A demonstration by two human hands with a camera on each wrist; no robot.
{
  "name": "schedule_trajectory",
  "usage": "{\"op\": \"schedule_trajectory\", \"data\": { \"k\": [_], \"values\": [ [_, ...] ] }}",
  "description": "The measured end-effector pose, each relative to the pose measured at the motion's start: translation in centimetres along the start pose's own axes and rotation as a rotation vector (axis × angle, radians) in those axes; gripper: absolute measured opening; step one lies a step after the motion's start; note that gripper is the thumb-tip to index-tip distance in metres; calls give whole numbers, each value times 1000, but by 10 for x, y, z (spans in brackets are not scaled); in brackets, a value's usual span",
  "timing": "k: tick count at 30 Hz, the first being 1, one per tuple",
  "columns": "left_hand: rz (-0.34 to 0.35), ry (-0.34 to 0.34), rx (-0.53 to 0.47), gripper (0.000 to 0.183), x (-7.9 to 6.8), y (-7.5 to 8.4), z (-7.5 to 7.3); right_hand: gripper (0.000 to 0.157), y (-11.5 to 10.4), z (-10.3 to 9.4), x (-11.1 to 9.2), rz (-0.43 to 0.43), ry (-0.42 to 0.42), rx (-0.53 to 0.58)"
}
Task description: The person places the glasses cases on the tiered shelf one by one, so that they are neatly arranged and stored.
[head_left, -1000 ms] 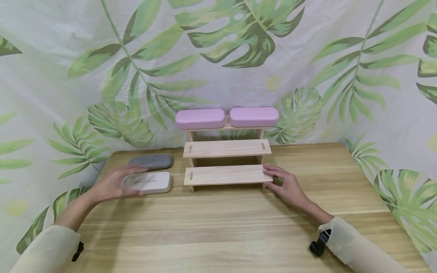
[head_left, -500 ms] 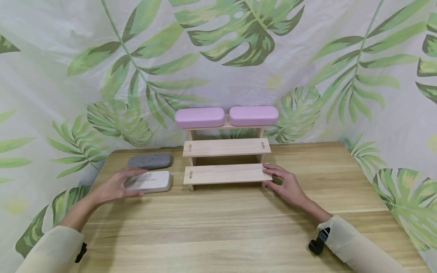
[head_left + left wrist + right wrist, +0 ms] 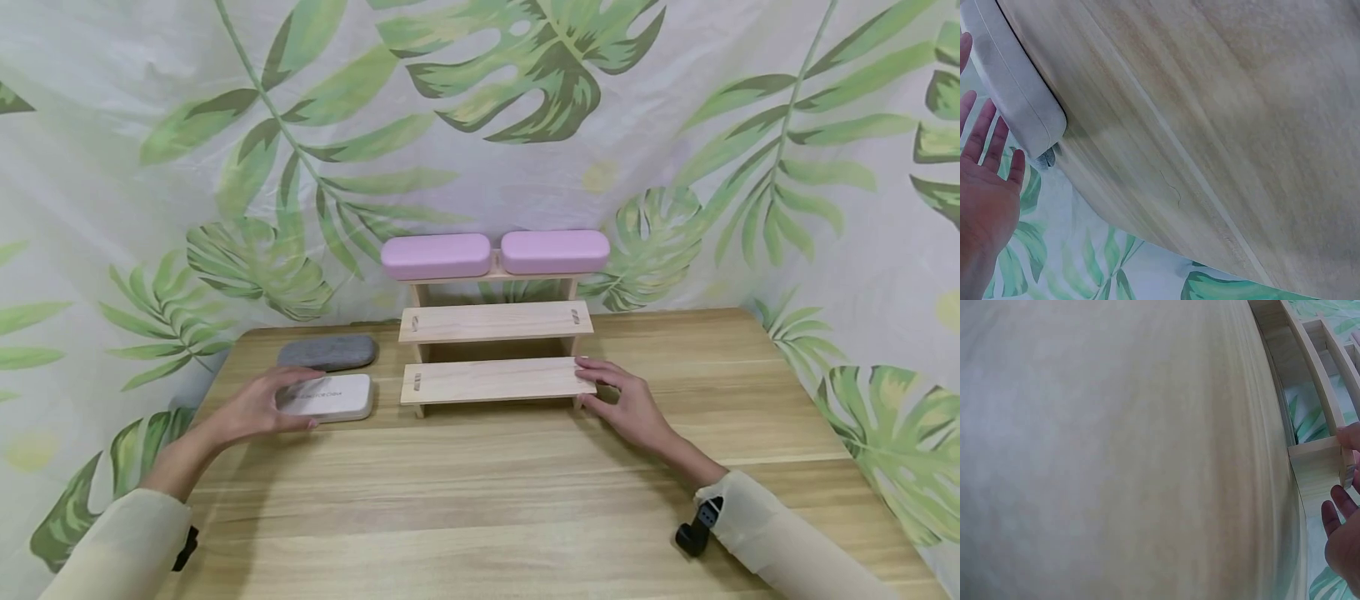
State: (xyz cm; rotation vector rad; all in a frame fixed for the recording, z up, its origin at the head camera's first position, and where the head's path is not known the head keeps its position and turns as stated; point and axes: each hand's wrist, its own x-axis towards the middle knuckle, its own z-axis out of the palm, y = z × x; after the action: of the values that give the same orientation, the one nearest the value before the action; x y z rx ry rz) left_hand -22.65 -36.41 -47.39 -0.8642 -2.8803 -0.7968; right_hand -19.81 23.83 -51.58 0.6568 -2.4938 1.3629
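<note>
My left hand [image 3: 258, 407] spans the left end of a white glasses case [image 3: 341, 397] lying on the table, thumb along its front side and fingers at its back edge. In the left wrist view the outer fingers stretch loosely beside the case [image 3: 1019, 81]. At the other side, my right hand [image 3: 626, 406] grips the right end of the lowest board of a three-step wooden rack [image 3: 495, 380], fingers on top and thumb at the front edge. A grey glasses case [image 3: 330, 352] lies just behind the white one.
Two pink glasses cases [image 3: 437, 256] sit side by side on the rack's top step. The wooden table [image 3: 480, 500] extends in front, and a leaf-print cloth [image 3: 480, 108] hangs behind its back edge.
The left hand has crept slightly to the right around the white glasses case, which stays put. The right hand keeps its hold on the rack. The head view has shifted slightly.
</note>
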Motion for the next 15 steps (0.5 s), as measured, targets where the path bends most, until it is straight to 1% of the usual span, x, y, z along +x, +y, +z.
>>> {"op": "schedule_trajectory", "data": {
  "k": [7,15],
  "values": [
    [-6,6,8,75,2,-3,4,40,0,0,1,-9,8,-12],
    [10,27,40,74,4,-5,9,39,0,1,0,-21,15,-8]
  ]
}}
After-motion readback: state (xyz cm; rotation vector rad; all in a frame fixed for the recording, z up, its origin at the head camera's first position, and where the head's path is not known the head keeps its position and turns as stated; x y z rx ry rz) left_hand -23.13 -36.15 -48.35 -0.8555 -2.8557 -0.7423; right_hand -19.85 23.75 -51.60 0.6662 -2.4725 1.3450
